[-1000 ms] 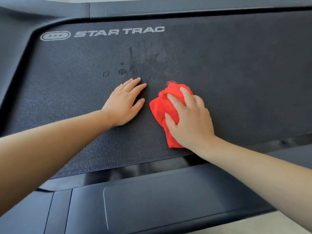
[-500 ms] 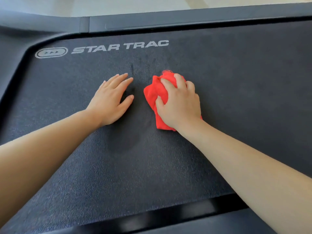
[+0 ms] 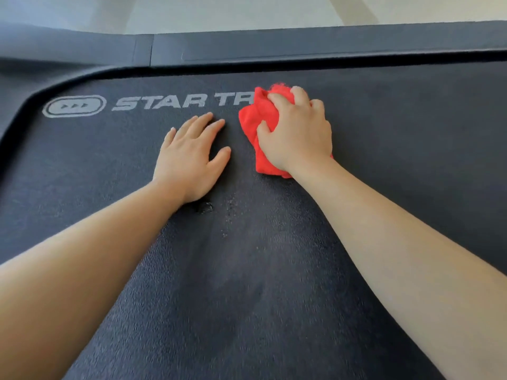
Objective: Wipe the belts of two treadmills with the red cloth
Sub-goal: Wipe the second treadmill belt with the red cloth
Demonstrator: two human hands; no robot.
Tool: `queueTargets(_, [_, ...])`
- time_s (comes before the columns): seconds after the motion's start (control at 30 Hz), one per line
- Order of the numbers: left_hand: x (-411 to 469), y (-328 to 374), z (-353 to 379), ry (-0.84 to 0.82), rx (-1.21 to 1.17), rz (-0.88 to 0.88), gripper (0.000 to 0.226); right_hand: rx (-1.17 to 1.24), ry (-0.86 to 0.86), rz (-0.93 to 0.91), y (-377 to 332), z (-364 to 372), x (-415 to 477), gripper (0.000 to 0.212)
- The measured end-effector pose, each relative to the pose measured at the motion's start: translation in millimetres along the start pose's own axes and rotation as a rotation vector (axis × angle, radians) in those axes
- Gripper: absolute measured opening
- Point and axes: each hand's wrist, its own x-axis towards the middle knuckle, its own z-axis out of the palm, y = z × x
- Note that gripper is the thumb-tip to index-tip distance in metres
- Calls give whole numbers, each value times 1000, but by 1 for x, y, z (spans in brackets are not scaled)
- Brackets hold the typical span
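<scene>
Two hands lie on the belt [image 3: 247,283] of a treadmill, both arms reaching in from the near edge of the view. On the left, the left hand [image 3: 192,157] rests flat, palm down, its fingers straight and slightly spread, holding nothing. Just beside it, the right hand [image 3: 297,135] grips a bunched red cloth [image 3: 253,119], fingers curled over the top of the wad and thumb pressed into its left side, so that the cloth is pushed down against the belt. The red cloth pokes out ahead of the knuckles, to the left of the thumb and under the wrist. It sits toward the far side of the belt and covers the end of the white lettering [image 3: 159,102], which reads STAR TR up to the fabric. Near the left wrist, a few small dark spots [image 3: 205,207] mark the rough black surface. Beyond the belt runs a dark grey side rail [image 3: 301,48], and past that a strip of pale floor [image 3: 219,12].
</scene>
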Motion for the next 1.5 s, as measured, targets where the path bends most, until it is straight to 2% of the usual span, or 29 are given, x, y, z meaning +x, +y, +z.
queueTargets(0.27, [3, 1, -1, 16, -2, 2, 62, 18, -19, -32, -7, 11, 71, 52])
queueTargets(0.43, [4, 0, -3, 19, -12, 8, 62, -2, -28, -34, -9, 10, 70, 52])
queueTargets(0.6, [5, -1, 0, 29, -11, 5, 54, -16, -55, -46, -3, -1, 25, 52])
queueTargets(0.83, [-27, 9, -10, 18, -57, 7, 50, -24, -40, -67, -1, -21, -86, 50])
queueTargets(1.0, [-121, -3, -30, -149, -45, 117, 53, -10, -93, -122, -8, -38, -163, 54])
queueTargets(1.1, [-190, -14, -47, -231, -48, 122, 60, -2, -129, -167, -16, -48, -216, 59])
queueTargets(1.23, [-259, -10, -57, -216, -20, 78, 69, -17, -129, -259, -24, -57, -285, 64])
queueTargets(1.33, [-275, -4, -55, -163, 2, 40, 67, -49, -122, -249, -31, -55, -290, 61])
queueTargets(1.5, [-273, -3, -54, -121, 10, 29, 67, -50, -106, -171, -55, -41, -244, 55])
